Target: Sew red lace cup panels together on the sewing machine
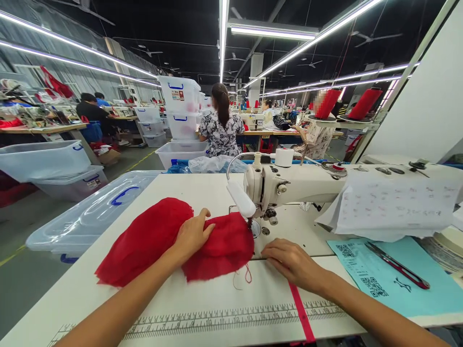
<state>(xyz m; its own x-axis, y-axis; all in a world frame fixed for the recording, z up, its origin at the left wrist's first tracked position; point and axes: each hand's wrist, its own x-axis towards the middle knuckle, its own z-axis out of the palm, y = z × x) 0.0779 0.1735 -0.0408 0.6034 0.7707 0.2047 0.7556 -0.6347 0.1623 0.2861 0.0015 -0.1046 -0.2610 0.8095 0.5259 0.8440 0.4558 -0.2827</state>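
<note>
A piece of red fabric (152, 241) lies spread on the white sewing table (202, 188), its right edge under the needle of a white sewing machine (289, 185). My left hand (191, 233) lies flat on the fabric with fingers stretched out, pressing it down. My right hand (291, 260) rests on the table just right of the fabric, fingers curled down onto the surface near a loose red thread (248, 275). Nothing shows in it.
A light blue sheet (383, 284) with a red-handled tool (398, 265) lies at the right, white papers (390, 205) over the machine. Clear plastic bins (87, 212) stand left. A printed ruler (235, 318) and red tape (302, 308) mark the front. Other people sit ahead.
</note>
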